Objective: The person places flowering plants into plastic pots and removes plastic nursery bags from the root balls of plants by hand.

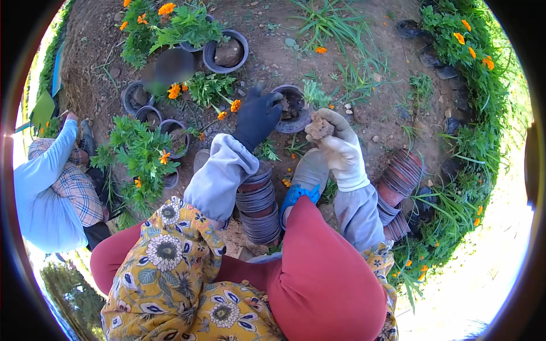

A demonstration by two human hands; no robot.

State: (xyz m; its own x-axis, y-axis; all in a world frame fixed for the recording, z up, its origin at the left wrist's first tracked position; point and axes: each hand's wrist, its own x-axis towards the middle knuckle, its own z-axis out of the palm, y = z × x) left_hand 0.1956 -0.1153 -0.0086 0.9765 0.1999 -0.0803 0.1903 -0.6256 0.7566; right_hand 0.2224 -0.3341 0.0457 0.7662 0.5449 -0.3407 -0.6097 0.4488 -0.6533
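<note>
My left hand, in a black glove, is at the left rim of a dark plastic pot with some soil inside; its fingers are curled at the rim. In a pale glove, my right hand pinches a brown clod of soil just right of the same pot. The pot stands upright on the ground in front of my shoe.
Soil-filled pots and marigold plants stand to the left. Stacks of nested pots flank my legs. A marigold row runs along the right. Another person crouches at the far left.
</note>
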